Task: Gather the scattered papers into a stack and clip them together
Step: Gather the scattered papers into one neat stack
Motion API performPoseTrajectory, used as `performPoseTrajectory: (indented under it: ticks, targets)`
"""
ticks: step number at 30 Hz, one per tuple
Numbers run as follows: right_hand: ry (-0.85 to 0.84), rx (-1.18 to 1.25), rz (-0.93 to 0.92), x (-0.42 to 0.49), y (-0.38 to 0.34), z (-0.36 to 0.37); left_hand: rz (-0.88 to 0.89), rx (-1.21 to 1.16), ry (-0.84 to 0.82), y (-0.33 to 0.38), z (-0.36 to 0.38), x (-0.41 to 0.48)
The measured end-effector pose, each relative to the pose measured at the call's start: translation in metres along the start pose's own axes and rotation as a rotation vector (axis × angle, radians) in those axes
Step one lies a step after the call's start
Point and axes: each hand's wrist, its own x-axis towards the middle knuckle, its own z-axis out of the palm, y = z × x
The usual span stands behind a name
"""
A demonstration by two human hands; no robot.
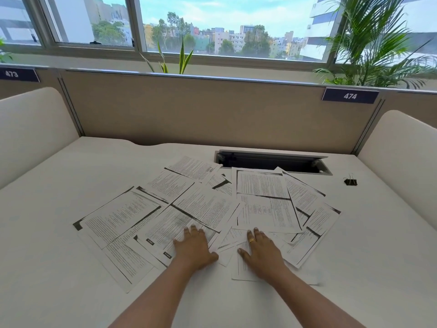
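1. Two hands are down. The left hand (194,248) lies flat, fingers straight, palm pressing the sheets at the near left of the spread, gripping nothing.
2. The right hand (261,250) is flat and released too, resting on the sheets just beside it. One gold ring (252,241) shows on a finger.
3. The papers (208,209) sprawl overlapping across the middle of the white surface (71,268). There are roughly a dozen; the overlaps hide the exact count.
4. One black binder clip (350,182) sits alone at the far right, apart from the papers and well apart from both hands.
5. One open cable hatch (260,160) lies behind the spread, with sheet corners reaching its front edge.
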Motion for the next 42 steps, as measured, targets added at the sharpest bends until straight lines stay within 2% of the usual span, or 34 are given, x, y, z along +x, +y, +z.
performPoseTrajectory:
  ticks: [4, 11, 15, 17, 19, 22, 26, 29, 31, 34, 37, 40, 42]
  targets:
    - [0.021, 0.002, 0.005, 0.004, 0.004, 0.005, -0.016, -0.003, 0.011, 0.002, 0.002, 0.002]
    - [0.028, 0.029, 0.005, 0.001, 0.002, 0.001, -0.024, 0.000, 0.142, -0.003, 0.007, 0.004]
    - [0.020, 0.073, 0.010, -0.002, 0.003, 0.002, -0.001, 0.032, 0.352, -0.004, 0.004, -0.001]
    - [-0.002, 0.147, 0.028, -0.006, 0.003, 0.003, 0.042, 0.047, 0.485, -0.007, 0.004, 0.001]
    - [-0.015, 0.245, 0.036, -0.007, 0.002, 0.001, 0.115, 0.065, 0.552, -0.008, 0.001, 0.000]
    - [0.002, 0.501, 0.067, -0.006, 0.005, -0.006, 0.183, 0.125, 0.644, -0.009, -0.005, -0.003]
    - [0.163, 0.916, 0.194, -0.008, 0.009, -0.023, 0.306, 0.074, 0.650, -0.007, -0.009, -0.014]
    - [0.187, 1.394, 0.376, -0.003, 0.015, -0.034, 0.472, 0.053, 0.728, -0.006, -0.006, -0.017]
    - [0.121, 1.696, 0.486, -0.001, 0.024, -0.041, 0.567, 0.030, 0.786, -0.007, -0.002, -0.018]
    - [-0.032, 1.788, 0.526, 0.000, 0.040, -0.046, 0.675, 0.021, 0.764, -0.009, 0.006, -0.020]
    - [-0.053, 1.734, 0.519, -0.002, 0.047, -0.044, 0.701, 0.042, 0.652, -0.015, 0.009, -0.024]
    - [0.016, 1.695, 0.484, -0.006, 0.051, -0.037, 0.520, 0.029, 0.566, -0.023, 0.011, -0.029]
    - [0.054, 1.727, 0.462, -0.008, 0.055, -0.032, 0.367, -0.111, 0.523, -0.029, 0.010, -0.032]
